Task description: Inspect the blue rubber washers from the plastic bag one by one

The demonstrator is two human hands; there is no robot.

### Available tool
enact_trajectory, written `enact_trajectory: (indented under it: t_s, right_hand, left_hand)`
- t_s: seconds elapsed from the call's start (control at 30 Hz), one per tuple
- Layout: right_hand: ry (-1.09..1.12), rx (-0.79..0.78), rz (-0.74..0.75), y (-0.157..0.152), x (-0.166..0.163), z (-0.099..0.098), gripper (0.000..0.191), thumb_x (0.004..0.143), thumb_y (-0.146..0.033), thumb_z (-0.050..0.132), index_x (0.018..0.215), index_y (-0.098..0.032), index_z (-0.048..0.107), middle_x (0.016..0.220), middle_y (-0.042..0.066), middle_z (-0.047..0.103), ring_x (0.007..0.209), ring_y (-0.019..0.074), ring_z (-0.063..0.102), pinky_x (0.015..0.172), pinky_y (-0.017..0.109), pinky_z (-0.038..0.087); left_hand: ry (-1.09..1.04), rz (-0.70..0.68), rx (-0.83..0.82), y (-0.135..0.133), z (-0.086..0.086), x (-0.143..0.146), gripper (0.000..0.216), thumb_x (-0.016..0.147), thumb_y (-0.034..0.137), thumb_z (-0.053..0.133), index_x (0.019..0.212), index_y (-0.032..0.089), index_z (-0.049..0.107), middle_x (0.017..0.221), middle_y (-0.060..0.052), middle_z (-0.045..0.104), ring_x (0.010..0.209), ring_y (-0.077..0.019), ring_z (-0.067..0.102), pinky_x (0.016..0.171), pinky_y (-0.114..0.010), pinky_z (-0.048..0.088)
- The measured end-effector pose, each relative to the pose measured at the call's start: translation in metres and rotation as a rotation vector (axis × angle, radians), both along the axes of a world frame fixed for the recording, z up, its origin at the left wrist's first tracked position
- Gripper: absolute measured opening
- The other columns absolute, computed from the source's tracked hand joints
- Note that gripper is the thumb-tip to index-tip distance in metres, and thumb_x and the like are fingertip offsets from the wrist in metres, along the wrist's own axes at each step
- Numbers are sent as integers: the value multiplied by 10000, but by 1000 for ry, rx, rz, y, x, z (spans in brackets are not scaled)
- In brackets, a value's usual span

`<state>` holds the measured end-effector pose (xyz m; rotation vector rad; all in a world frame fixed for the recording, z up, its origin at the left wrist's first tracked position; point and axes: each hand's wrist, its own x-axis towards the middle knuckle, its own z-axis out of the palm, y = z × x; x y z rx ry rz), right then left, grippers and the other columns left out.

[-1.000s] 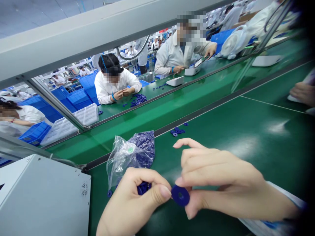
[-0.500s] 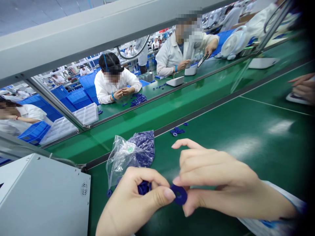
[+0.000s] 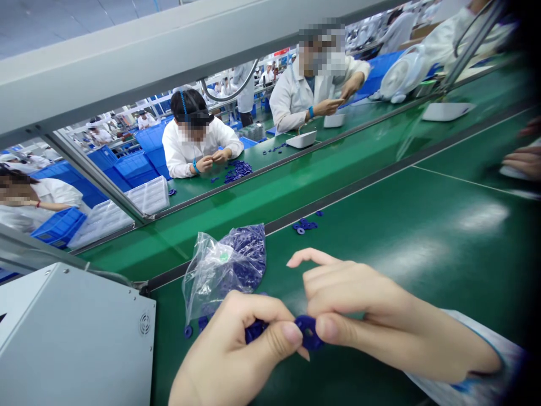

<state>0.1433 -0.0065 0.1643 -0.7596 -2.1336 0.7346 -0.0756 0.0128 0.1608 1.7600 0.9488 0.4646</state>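
The blue ring [image 3: 313,342] looks small, light and thin, probably moulded plastic or stiff rubber; which of the 2 cannot be told. I would judge it firm enough to keep its shape under a pinch, hard to break, and perhaps a little slick on its flat faces. The best hold is likely at the rim, from 2 opposite sides, with the centre hole left uncovered.

It is held that way above the counter [image 3: 448,225], near the edge closest to the wearer. The left hand [image 3: 236,344] has its thumb on the ring's left rim, and the right hand [image 3: 359,304] has its thumb on the right rim. Both hands pinch it, their fingers drawn in close behind the thumbs; how far they reach across the back is hidden. 1 fingertip shows below the ring, its hand hard to tell. The right little finger is lifted clear, pointing toward the far edge of the counter.

More blue pieces [image 3: 253,331] show just past the left thumb, partly covered by that hand. A clear bag [image 3: 249,254] of similar pieces lies beyond, by the counter's far edge, and a small cluster of rings [image 3: 303,226] sits to its right along that edge. 1 loose ring [image 3: 188,331] rests near the grey cabinet [image 3: 88,338], left of the hand.
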Motion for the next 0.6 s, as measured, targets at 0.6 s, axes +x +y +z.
enact_trajectory:
  t_s: [0.6]
  right_hand:
    - [24,144,-2,3,0,1,108,930,-245,600,866,-166,637,705,-38,667,670,84,591,1099,362,291]
  left_hand:
    - [0,0,-38,2,5,1,424,852,614,541,809,239,734,804,-16,645,806,-154,561,749,-254,404]
